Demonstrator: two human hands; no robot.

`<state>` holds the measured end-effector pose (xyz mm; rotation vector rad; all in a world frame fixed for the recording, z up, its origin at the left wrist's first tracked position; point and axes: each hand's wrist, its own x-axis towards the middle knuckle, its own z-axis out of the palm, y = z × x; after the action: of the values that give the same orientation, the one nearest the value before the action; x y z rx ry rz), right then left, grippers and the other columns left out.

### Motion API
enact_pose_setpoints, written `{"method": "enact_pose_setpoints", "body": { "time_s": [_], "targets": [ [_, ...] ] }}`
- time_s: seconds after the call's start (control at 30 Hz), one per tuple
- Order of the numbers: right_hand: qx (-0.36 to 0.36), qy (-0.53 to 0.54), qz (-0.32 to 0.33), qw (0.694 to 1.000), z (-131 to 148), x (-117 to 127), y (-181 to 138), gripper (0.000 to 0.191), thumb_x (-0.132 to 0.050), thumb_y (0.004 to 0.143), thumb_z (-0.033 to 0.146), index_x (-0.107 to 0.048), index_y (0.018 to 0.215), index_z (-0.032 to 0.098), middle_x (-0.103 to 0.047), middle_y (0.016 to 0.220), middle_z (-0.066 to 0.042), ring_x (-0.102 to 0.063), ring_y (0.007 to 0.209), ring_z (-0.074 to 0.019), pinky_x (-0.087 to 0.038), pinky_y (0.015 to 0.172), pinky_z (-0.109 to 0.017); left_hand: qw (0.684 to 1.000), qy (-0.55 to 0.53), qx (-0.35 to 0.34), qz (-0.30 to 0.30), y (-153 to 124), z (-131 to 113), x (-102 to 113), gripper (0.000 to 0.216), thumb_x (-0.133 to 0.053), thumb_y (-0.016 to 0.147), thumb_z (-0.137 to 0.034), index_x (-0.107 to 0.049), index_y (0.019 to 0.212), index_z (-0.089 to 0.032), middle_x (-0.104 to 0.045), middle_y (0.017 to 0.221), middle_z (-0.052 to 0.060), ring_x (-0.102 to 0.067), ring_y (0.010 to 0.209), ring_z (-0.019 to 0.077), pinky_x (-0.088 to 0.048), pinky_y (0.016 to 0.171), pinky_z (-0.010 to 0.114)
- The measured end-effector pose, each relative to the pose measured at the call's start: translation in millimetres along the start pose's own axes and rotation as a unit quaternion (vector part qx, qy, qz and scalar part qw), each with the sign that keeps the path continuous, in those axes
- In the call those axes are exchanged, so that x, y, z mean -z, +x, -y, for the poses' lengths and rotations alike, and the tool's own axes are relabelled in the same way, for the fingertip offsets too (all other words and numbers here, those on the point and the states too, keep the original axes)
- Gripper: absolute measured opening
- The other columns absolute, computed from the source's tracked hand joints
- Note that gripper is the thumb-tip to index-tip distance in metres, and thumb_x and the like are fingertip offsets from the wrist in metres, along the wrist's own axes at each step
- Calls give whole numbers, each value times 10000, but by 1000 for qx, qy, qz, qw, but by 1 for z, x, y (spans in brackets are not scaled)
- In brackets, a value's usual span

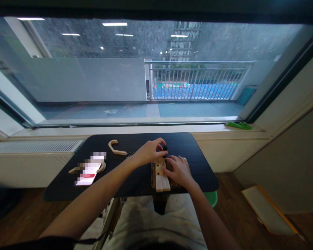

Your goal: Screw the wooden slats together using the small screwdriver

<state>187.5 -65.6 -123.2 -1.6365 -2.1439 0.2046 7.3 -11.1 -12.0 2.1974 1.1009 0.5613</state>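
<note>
Knob [165,148], black, is pinched in my left hand [155,150]; my right hand [180,171] rests half-spread on holed wood pieces [159,182].

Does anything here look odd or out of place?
Two things. Blocky squares hide part of the bright rectangular screen at left on the black table, unnaturally. A bright green, flattish item lies alone toward the right end of the white windowsill, seemingly stray; its identity is unclear.

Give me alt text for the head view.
A person's left hand pinches a small black object at pale wooden strips with holes; the right hand rests against them. A curved wooden piece lies on the dark table by a window.
</note>
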Motion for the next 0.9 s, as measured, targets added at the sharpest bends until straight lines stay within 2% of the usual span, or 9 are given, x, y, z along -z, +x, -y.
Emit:
{"method": "enact_pose_setpoints", "body": {
  "time_s": [0.2, 0.4, 0.47, 0.63, 0.9],
  "targets": [
    [-3, 1, 4, 1000, 0, 0, 0, 460, -607, 879, 499, -636, 1267, 254, -604, 1360, -95, -532, 1267, -276, -264, 1157, -499, 992, 127, -17, -15, -3, -8, 2, 318, -622, 884, -355, -695, 1159, -213, -765, 911, 49, -709, 786, 200, -515, 747, 285],
    [-5, -9, -1, 1000, 0, 1, 0, 466, -619, 869, 501, -638, 1266, 257, -602, 1360, -96, -528, 1261, -281, -265, 1147, -502, 984, 166, -44, -40, 0, -9, 1, 335, -541, 950, -366, -723, 1136, -155, -753, 1081, 117, -697, 997, 251, -507, 894, 341],
    [-5, -8, 2, 1000, -1, 0, 1, 472, -619, 868, 510, -637, 1266, 257, -604, 1357, -94, -530, 1257, -279, -269, 1144, -499, 988, 143, -46, -46, 1, -8, 1, 310, -577, 930, -351, -715, 1117, -145, -756, 1057, 117, -701, 969, 241, -514, 869, 331],
    [-2, 1, 0, 1000, -3, -3, 1, 470, -604, 875, 519, -630, 1274, 271, -598, 1368, -88, -523, 1273, -274, -266, 1151, -504, 994, 74, -6, -79, 1, -8, 1, 250, -679, 849, -375, -685, 968, -156, -747, 852, 63, -691, 753, 193, -503, 676, 278],
    [-4, -5, -4, 1000, -2, -1, 0, 464, -615, 870, 504, -634, 1266, 262, -602, 1366, -95, -524, 1280, -280, -267, 1155, -509, 993, 94, -1, -65, -1, -13, 5, 234, -655, 850, -400, -682, 856, -168, -710, 745, 32, -633, 660, 171, -435, 620, 269]
  ]
}}
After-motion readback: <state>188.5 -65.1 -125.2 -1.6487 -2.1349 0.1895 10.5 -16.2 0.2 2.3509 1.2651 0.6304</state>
